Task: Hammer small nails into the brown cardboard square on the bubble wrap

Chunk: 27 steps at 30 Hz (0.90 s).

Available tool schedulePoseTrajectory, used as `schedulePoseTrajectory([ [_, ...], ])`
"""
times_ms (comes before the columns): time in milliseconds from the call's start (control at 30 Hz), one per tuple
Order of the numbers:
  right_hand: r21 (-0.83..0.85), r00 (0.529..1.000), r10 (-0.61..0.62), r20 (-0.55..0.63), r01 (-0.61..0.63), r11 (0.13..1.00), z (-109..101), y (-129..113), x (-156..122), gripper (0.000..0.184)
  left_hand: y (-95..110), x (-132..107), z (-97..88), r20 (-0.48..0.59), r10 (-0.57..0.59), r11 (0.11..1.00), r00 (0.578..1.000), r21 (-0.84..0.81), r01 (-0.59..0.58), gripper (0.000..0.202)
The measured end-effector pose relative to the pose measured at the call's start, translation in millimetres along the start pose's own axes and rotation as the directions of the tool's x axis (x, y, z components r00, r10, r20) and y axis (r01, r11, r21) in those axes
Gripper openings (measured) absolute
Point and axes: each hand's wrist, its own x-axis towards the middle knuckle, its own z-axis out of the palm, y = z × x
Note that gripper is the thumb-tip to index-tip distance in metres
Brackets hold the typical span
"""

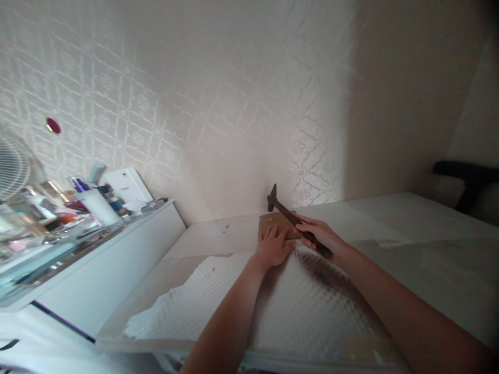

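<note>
My right hand is wrapped round the dark handle of a hammer. The hammer's head is raised at the far end, above a flat brown piece like a small board or box, with small marks near its top edge. Fingers spread, my left hand lies on this brown piece and presses it to the surface. Under my left wrist and both forearms spreads a white, textured sheet, which looks like bubble wrap or quilted paper. Part of the brown piece is hidden behind my hands and the hammer.
The white tabletop meets a patterned wall behind. To the left stands a white cabinet crowded with bottles, a white box and small items. A fan is at the far left, a black armrest far right.
</note>
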Motion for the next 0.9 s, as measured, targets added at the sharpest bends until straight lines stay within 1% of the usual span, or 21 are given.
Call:
schedulePoseTrajectory([
  [100, -0.023, 1.0, 0.01, -0.019, -0.01, 1.0, 0.4, 1.1, 0.2, 0.05, 0.5, 0.1, 0.0, 0.006, -0.004, 1.0, 1.0, 0.011, 0.003, 0.064],
  [200, -0.038, 1.0, 0.023, -0.005, -0.024, 0.999, 1.6, 2.2, -0.3, 0.049, 0.9, -0.6, -1.0, 0.003, -0.003, 1.0, 1.0, 0.014, 0.003, 0.062],
  [300, -0.011, 1.0, 0.0, 0.01, 0.0, 1.0, 2.3, 1.5, -0.9, 0.05, 1.0, -0.9, -1.5, -0.001, -0.001, 1.0, 1.0, 0.013, 0.001, 0.063],
  [400, -0.001, 1.0, -0.019, -0.007, 0.019, 1.0, 2.5, 1.2, -1.2, 0.051, 1.0, -0.6, -1.3, -0.003, 0.0, 1.0, 1.0, 0.016, 0.0, 0.063],
  [567, -0.034, 1.0, 0.008, -0.014, -0.008, 0.999, 3.0, 2.5, -1.3, 0.049, 0.8, 0.0, -0.8, 0.0, -0.004, 1.0, 1.0, 0.016, 0.004, 0.063],
  [733, 0.038, 0.999, -0.023, -0.031, 0.024, 0.999, 1.2, 1.6, -0.1, 0.054, 1.2, -0.8, -2.0, 0.011, -0.01, 1.0, 1.0, 0.014, 0.01, 0.065],
  [900, -0.02, 1.0, 0.023, -0.01, -0.023, 1.0, 1.9, 1.6, -1.5, 0.05, 1.8, -1.1, -2.8, 0.018, -0.016, 1.0, 1.0, 0.009, 0.016, 0.063],
])
